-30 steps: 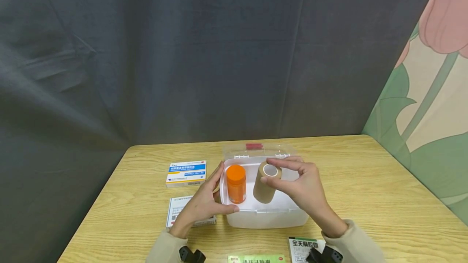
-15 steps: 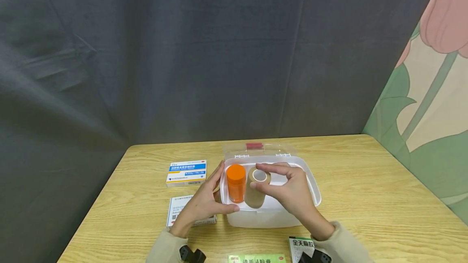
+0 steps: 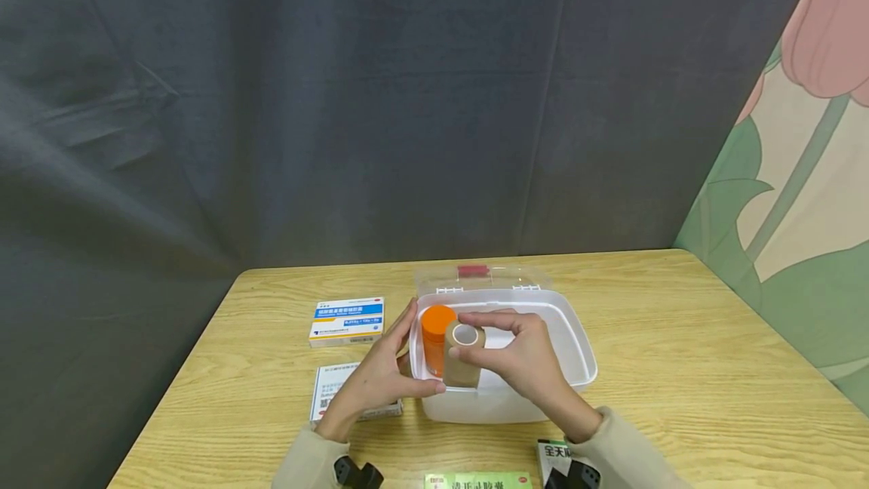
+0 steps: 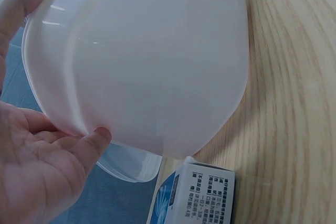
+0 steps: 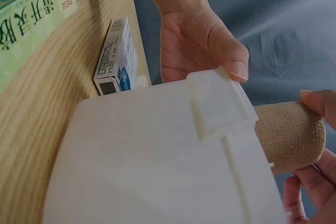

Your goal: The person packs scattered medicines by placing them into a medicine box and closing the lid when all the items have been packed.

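Note:
A tan, textured bandage roll (image 3: 462,372) with a white core is pinched at its top end by my right hand (image 3: 526,357). It stands upright at the left part of the white plastic box (image 3: 489,407), in front of an orange bottle (image 3: 434,323), partly covering it. In the right wrist view, the roll (image 5: 291,135) sticks out past the box's rim, its lower end hidden by the wall. My left hand (image 3: 380,383) grips the box's left side, thumb at the front rim; the left wrist view shows its fingers along the rim of the box (image 4: 157,66).
Two medicine boxes lie left of the plastic box: a blue-and-white one (image 3: 346,321) farther back and a white one (image 3: 333,383) partly behind my left wrist. A green carton (image 3: 478,481) and a white carton (image 3: 553,459) lie near the front. The clear lid (image 3: 509,278) is folded back.
My right hand has moved left with the bandage roll, from the middle of the plastic box to the orange bottle, now partly covering it. My left hand stays at the box's side.

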